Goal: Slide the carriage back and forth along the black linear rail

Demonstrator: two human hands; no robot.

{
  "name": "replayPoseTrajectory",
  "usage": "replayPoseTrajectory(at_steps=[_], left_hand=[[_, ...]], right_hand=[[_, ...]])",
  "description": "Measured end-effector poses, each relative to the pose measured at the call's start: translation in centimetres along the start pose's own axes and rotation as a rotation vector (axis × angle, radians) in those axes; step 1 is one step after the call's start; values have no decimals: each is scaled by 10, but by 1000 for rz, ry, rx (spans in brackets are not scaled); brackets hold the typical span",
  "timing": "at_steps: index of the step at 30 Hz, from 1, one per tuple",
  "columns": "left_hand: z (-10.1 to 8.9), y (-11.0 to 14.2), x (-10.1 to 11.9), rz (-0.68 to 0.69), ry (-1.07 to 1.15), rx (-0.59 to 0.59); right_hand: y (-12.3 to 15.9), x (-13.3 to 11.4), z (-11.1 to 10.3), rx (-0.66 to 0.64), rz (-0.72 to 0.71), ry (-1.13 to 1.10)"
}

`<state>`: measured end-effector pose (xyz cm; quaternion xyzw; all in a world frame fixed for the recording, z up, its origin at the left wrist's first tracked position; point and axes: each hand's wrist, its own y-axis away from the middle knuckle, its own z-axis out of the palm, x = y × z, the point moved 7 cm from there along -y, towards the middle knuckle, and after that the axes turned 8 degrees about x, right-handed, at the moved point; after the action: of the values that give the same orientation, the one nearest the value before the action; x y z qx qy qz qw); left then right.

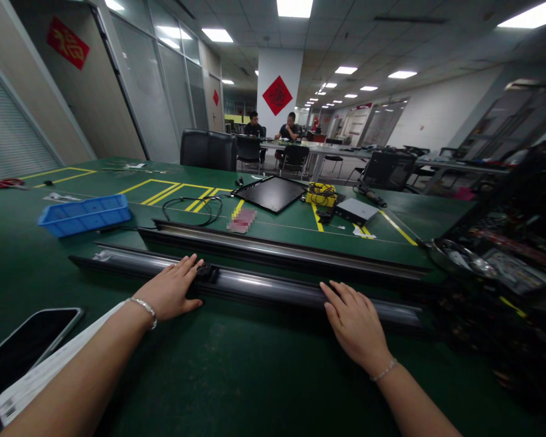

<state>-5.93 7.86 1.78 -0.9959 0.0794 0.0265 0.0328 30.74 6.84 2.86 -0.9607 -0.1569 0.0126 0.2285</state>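
Note:
A long black channel rail [264, 288] with a shiny inner face lies across the green table in front of me. My left hand [170, 288] rests on its left half with the fingers stretched out, the fingertips beside a small black block [205, 273] seated in the channel. My right hand [355, 325] lies on the near edge of the rail farther right, fingers extended and nothing gripped. Just behind lies a second black rail [282, 250], roughly parallel, touched by neither hand.
Nearby on the green table [236, 376] are a blue bin [86, 215], a phone [27, 346], a black panel [273, 193], a yellow box with cables [321, 194] and a grey box [357, 211]. Dark clutter fills the right side. Two people sit at a far table.

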Motion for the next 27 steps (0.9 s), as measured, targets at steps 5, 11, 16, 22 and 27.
replayPoseTrajectory(at_steps=[5,11,16,22,27], left_hand=[[0,0,1,3,11,12],[-1,0,3,7,-38,-7],[0,0,4,15,-43,8],[3,0,7,17,-58,20],[2,0,7,13,-30,32]], right_hand=[[0,0,-1,21,-6,7],[0,0,0,26,-11,3],[0,1,2,4,0,0],[0,0,1,-6,3,-5],[0,1,2,1,2,-4]])
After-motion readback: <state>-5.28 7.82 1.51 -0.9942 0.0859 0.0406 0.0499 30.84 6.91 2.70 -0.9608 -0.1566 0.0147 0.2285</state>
